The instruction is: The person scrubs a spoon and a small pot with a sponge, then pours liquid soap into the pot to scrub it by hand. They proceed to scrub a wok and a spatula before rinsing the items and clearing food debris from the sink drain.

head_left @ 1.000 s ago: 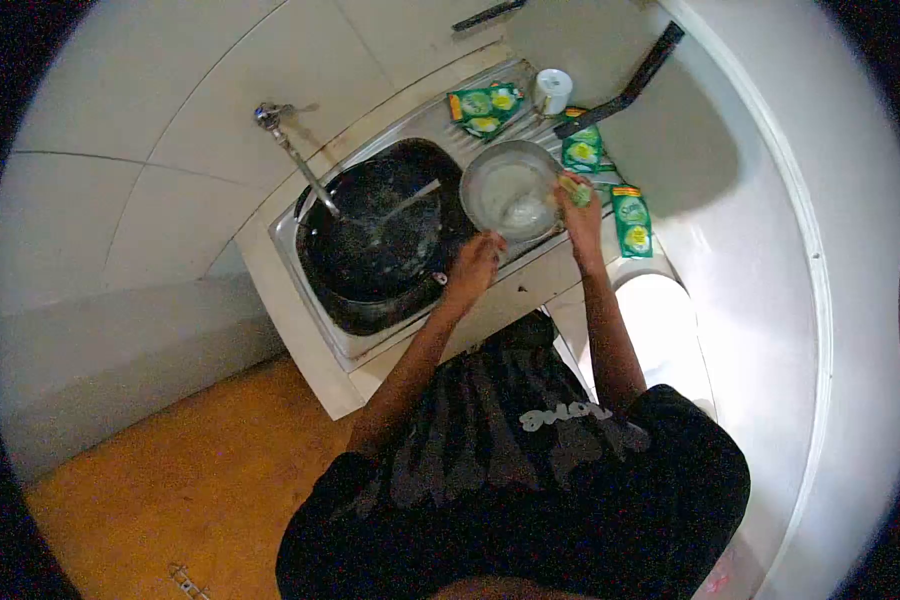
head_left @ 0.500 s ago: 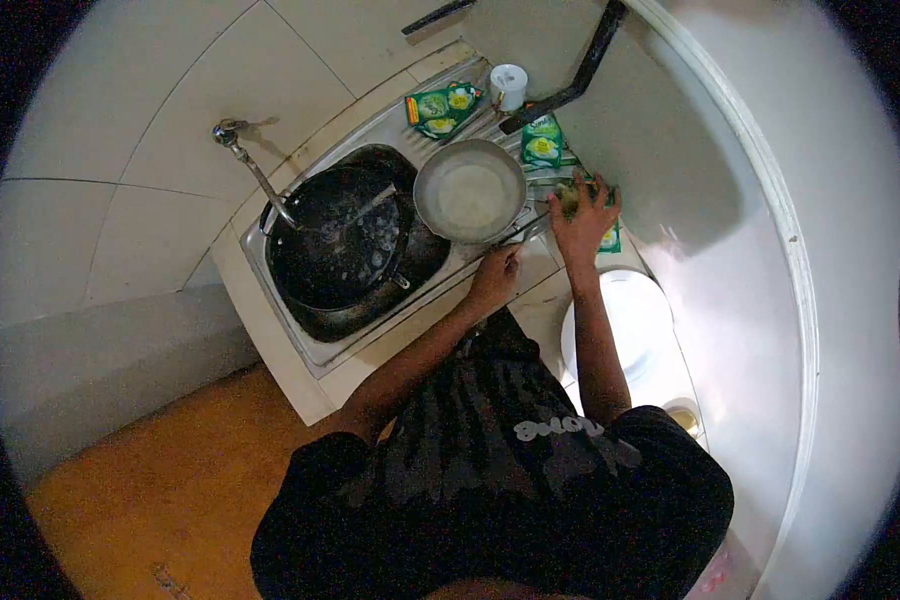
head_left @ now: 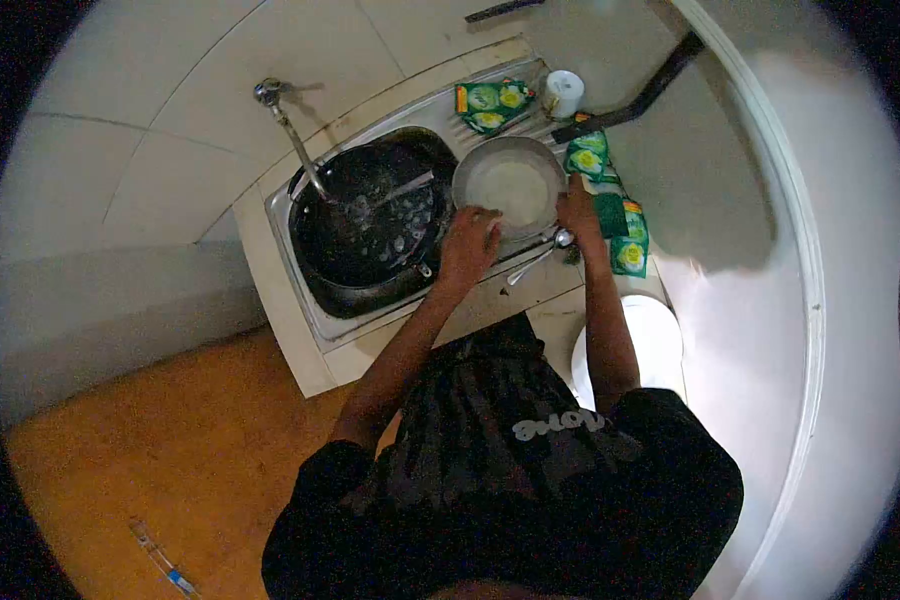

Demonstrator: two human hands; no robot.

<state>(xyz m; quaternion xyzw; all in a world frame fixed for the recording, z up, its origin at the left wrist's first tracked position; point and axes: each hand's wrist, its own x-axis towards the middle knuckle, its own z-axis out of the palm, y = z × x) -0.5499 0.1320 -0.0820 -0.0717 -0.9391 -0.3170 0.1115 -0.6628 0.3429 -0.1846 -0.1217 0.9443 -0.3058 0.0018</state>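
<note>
A round, shallow metal bowl [head_left: 510,170] with cloudy pale content sits on the drainboard beside the sink. My left hand [head_left: 470,245] has its fingers curled at the bowl's near left rim. At the right rim, my right hand [head_left: 580,212] is closed on the edge, its fingertips partly hidden. A green scouring pad [head_left: 611,214] lies just right of my right hand. Below the bowl, a metal spoon [head_left: 540,256] rests on the counter's edge. To the left, a big black pan [head_left: 365,215] with sudsy water fills the sink, a flat utensil [head_left: 410,185] in it.
A tap [head_left: 295,140] reaches over the black pan. Green printed packets [head_left: 495,103] lie behind the bowl, with more packets [head_left: 629,240] at right. A white cup [head_left: 563,92] stands at the back, near a black bracket [head_left: 635,100]. A white bucket [head_left: 650,340] stands right of my right forearm.
My right hand has left the scouring pad and moved to the bowl's right rim. My left hand has gone from a thin utensil to the bowl's near rim. The spoon now lies on the edge.
</note>
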